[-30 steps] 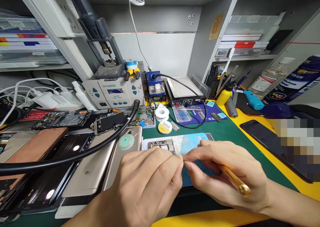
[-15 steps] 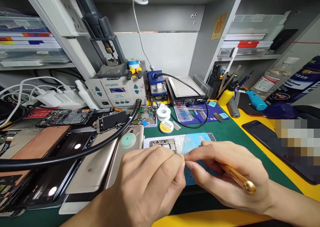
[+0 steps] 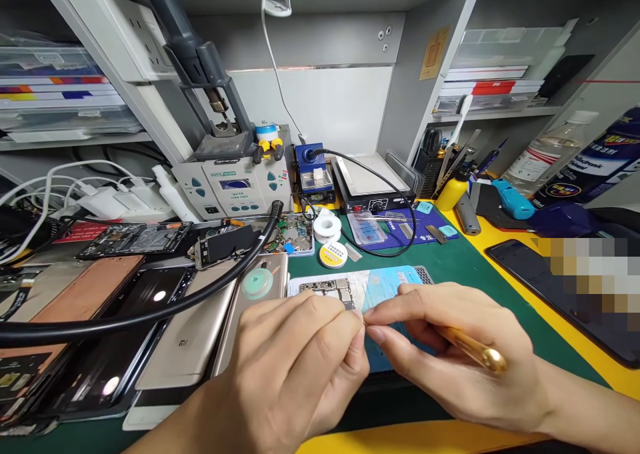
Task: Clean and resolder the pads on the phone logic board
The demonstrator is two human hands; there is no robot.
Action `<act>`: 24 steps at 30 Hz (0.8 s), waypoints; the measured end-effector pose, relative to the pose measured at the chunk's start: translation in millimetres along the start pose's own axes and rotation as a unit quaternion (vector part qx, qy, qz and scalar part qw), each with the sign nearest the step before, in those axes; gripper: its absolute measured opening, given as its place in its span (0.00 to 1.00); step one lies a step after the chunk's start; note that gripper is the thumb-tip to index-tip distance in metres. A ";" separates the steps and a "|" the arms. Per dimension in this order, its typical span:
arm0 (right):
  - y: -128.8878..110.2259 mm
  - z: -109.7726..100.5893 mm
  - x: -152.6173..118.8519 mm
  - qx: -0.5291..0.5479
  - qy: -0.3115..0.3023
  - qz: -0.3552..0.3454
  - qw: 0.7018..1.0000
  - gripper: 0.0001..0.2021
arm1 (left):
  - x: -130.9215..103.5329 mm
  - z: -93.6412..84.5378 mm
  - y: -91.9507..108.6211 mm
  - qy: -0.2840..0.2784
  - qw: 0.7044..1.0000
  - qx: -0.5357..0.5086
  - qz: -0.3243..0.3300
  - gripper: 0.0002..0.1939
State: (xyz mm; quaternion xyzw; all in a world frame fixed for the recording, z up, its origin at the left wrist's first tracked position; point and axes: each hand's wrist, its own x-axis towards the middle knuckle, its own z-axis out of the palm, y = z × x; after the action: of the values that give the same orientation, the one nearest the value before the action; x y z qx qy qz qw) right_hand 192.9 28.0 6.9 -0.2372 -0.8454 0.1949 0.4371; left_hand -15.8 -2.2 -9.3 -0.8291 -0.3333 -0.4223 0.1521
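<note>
My left hand (image 3: 300, 361) is closed, its fingertips pinched together and meeting those of my right hand (image 3: 455, 354). Whatever tiny thing lies between the fingertips is too hidden to make out. A slim gold pen-like tool (image 3: 474, 346) is tucked in my right hand, its rounded end pointing back toward me, while thumb and index finger pinch at the left fingertips. Just beyond the hands, a small phone circuit board (image 3: 327, 286) lies on a blue and white pad (image 3: 395, 282), partly covered by my left hand.
Several phones, one a gold phone (image 3: 187, 347), lie at left under a black hose (image 3: 165, 311). Behind stand a hot-air station (image 3: 235, 184), a solder spool (image 3: 327, 226), a round tin (image 3: 333, 255) and a heating plate (image 3: 373, 177). A dark phone (image 3: 545, 287) lies at right.
Both hands have shifted very slightly left in view, still pinched together at the fingertips. The whole scene has moved a little with the camera; the grip looks the same.
</note>
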 end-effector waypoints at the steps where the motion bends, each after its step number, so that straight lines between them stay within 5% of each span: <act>1: 0.1 -0.1 0.0 0.000 0.001 0.001 1.000 0.08 | 0.1 -0.1 0.1 0.000 1.000 0.001 0.003 0.05; 24: 3.8 -1.6 -0.6 0.076 -0.053 0.135 0.987 0.05 | 0.3 -5.6 1.6 -0.027 0.999 0.006 0.021 0.09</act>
State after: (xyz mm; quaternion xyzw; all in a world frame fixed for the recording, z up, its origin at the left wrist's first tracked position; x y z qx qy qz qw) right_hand 195.4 30.9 5.3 -0.3048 -0.8104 0.3279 0.3780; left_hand -18.0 -6.2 -5.7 -0.8463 -0.3220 -0.3942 0.1570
